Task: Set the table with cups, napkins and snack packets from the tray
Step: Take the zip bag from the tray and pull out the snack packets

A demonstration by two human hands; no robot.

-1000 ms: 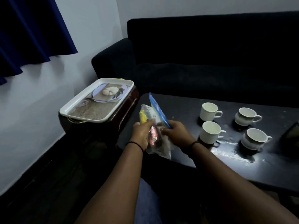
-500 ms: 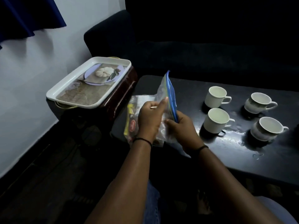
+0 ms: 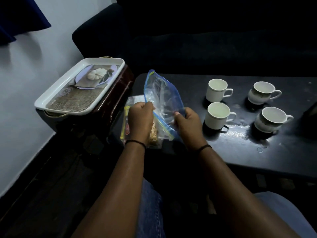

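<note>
Bag [image 3: 163,93] now raised, hands [image 3: 140,117] at table edge [image 3: 240,162]

Tray [image 3: 51,105]: white rim, printed base showing a pale pumpkin on a lilac plate over brown weave.
Bag [image 3: 161,95]: clear, blue-edged.
Packet [image 3: 126,123]: yellow strip, red mark.
4 cups [image 3: 216,90]: 2 plain off-white, 2 white with grey-patterned bands.
Table [image 3: 257,152]: glossy black.
Curtain [image 3: 22,16]: dark blue.
Wristbands [image 3: 135,142]: black.
</note>
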